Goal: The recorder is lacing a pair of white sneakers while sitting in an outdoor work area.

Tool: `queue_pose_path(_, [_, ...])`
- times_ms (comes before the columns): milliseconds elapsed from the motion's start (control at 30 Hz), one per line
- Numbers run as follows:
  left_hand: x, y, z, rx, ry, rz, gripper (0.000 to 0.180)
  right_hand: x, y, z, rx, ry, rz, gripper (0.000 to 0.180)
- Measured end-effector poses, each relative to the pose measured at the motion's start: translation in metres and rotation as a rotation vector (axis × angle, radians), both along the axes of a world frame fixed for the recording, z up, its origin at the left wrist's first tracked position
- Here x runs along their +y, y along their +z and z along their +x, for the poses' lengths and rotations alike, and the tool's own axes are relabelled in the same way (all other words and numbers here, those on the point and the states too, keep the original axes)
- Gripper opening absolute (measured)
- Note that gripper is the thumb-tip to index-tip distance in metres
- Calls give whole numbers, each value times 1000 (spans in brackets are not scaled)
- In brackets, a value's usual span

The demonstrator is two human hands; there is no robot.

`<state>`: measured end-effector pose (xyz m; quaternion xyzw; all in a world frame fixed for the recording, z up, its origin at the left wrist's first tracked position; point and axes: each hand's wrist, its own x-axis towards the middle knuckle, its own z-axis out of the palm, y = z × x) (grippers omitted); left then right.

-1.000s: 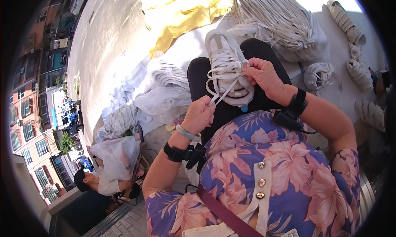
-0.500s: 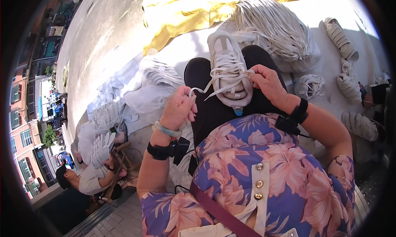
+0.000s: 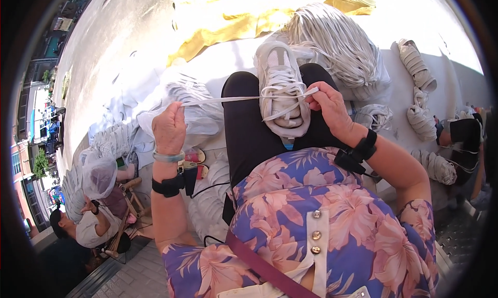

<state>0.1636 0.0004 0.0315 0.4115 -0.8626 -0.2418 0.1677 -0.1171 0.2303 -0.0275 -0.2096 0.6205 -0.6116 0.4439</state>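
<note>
A pale grey-white sneaker (image 3: 271,54) rests on my dark-trousered lap, its toe pointing away from me and its opening toward me. White laces criss-cross its tongue. My left hand (image 3: 170,129) is out to the left of the shoe, fingers closed on a white shoelace (image 3: 223,98). That lace stretches taut and nearly level from the left hand across to the shoe. My right hand (image 3: 332,111), at the shoe's right side, pinches a short lace end that sticks up from its fingertips.
Beyond my right knee lies a big bundle of white laces (image 3: 337,43) in plastic. Yellow sheeting (image 3: 228,28) spreads at the far side. Wrapped white bundles (image 3: 416,67) lie to the right. White pieces in clear plastic (image 3: 202,124) are on the left, near a seated person (image 3: 96,228).
My left hand has moved left and away from the shoe, and the slack, curved lace is now pulled straight. The right hand stays beside the shoe, still pinching lace.
</note>
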Motion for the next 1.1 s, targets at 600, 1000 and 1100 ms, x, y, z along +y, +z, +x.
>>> queue_pose_path(600, [47,-55,-29,-15,11,388,13,-2,41,2,746,161,-27,8])
queue_pose_path(1000, [77,-50,-99,550,50,1297,3,-40,35,38,97,465,273,15])
queue_pose_path(1100, [79,-61,-111,566,16,1100,8,-44,33,38,133,457,324,16])
